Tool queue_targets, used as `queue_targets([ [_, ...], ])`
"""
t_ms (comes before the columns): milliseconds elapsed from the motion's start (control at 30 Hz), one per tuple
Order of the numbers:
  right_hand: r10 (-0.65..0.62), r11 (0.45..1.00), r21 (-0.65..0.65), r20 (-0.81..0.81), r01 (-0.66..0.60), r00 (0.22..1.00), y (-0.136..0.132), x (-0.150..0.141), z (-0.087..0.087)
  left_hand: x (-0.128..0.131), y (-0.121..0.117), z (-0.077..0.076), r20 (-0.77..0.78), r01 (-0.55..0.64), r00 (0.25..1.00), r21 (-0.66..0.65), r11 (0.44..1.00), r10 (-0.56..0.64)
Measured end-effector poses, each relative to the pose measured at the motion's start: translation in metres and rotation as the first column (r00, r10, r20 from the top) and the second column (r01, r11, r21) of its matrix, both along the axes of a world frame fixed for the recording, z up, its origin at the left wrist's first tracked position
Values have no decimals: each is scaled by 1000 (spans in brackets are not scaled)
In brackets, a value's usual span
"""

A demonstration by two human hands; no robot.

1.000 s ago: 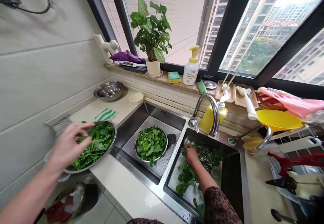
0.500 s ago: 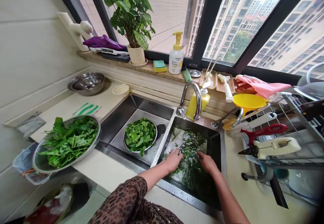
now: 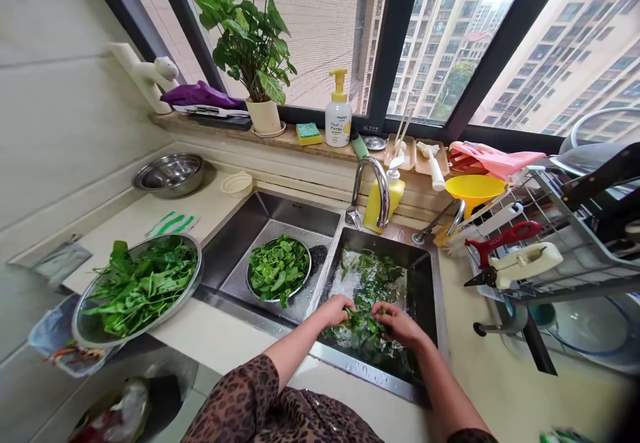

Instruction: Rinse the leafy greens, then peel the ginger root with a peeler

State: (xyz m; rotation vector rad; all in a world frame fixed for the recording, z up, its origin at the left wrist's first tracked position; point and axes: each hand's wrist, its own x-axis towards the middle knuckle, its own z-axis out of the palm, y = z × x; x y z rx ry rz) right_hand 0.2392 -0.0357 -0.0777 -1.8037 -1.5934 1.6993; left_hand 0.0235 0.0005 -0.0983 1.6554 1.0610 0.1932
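Observation:
Both my hands are down in the right sink basin (image 3: 425, 276), which holds water and floating leafy greens (image 3: 373, 273). My left hand (image 3: 334, 311) and my right hand (image 3: 400, 323) are closed on one wet bunch of greens (image 3: 363, 323) between them, near the basin's front edge. A steel bowl of greens (image 3: 279, 269) sits in the left basin. A larger steel bowl of leafy stalks (image 3: 137, 287) rests on the counter at the left. The curved faucet (image 3: 374, 186) stands behind the basins.
The windowsill carries a potted plant (image 3: 250, 43), sponge (image 3: 309, 134), soap bottle (image 3: 338, 111) and brushes. An empty steel bowl (image 3: 169, 173) is at the back left. A dish rack (image 3: 560, 243) with red-handled scissors, a yellow funnel (image 3: 473, 189) and pink gloves fills the right.
My left hand left the counter bowl and went into the right basin. Both hands then drew together and gathered a bunch of greens. The camera view swung right.

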Motion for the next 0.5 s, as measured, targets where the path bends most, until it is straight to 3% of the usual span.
queue_targets([
  [33,-177,984,-43,-199,172,964,1,4,8,-4,0,7,84,-73,994,-50,996,77],
  [100,-455,889,-213,-497,405,739,0,7,22,-11,-2,21,296,-209,912,-264,942,285],
  [133,-517,853,-276,-563,443,645,-1,5,28,-14,-4,27,380,-244,834,-394,886,399],
  [200,-557,824,-323,-611,466,562,-4,-2,37,-16,-8,39,455,-243,698,-576,780,553],
  [300,-514,851,-270,-603,451,609,-8,-18,48,-15,-15,54,475,-221,616,-662,716,629],
  [500,-365,928,-129,-503,349,784,-8,-41,70,-10,-23,74,495,-124,674,-655,745,548],
])
